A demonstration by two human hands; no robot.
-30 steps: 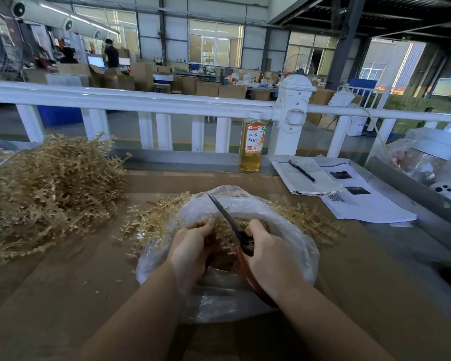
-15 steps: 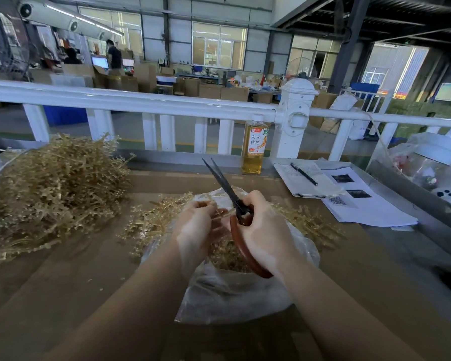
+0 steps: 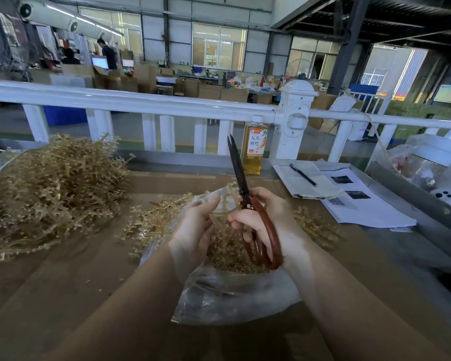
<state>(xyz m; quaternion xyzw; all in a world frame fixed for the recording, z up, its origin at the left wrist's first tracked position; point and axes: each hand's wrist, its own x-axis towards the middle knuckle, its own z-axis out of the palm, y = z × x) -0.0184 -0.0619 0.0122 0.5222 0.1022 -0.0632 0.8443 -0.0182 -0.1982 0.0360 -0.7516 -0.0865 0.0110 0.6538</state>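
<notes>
My right hand [image 3: 264, 217] grips red-handled scissors [image 3: 248, 201], their dark blades nearly closed and pointing up and away. My left hand [image 3: 193, 230] pinches a small golden plastic sprig [image 3: 225, 201] close to the blades' base. Both hands hover over a clear plastic bag [image 3: 232, 290] that holds cut golden pieces [image 3: 227, 248]. More golden sprigs [image 3: 151, 220] lie beside the bag on the brown cardboard-covered table [image 3: 63, 282].
A big heap of golden branches [image 3: 50, 186] fills the left of the table. Behind stand a bottle of amber drink [image 3: 254, 147] and a white railing [image 3: 141, 105]. A notebook with a pen [image 3: 303, 175], printed sheets [image 3: 362, 207] and plastic-wrapped items [image 3: 427, 165] lie right.
Both hands rose out of the bag. The scissors swung from leaning left to nearly upright, and the left hand now holds a sprig up by the blades.
</notes>
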